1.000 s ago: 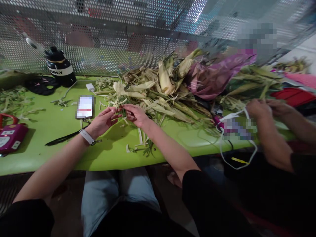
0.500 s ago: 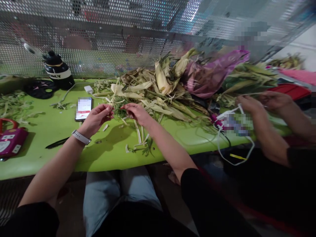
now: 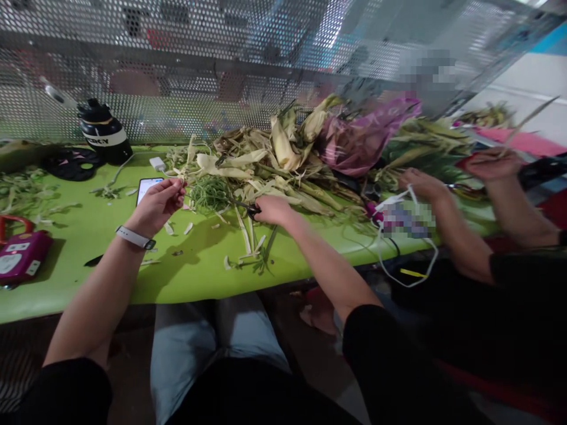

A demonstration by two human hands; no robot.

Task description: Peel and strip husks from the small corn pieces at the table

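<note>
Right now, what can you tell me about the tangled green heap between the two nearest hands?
The green heap is a low, loose tangle of thin, curled strips that look like plant fibre. It lies on the bright green table, with pale husks close behind it. The left hand is off its left side, the right hand off its right. A dark-handled tool in the right hand points toward it; I cannot tell whether the tip touches.

This looks like a workshop: corn husks [image 3: 280, 147] heaped on a long green worktable [image 3: 199, 273], perforated metal screen [image 3: 186, 77] behind.
</note>
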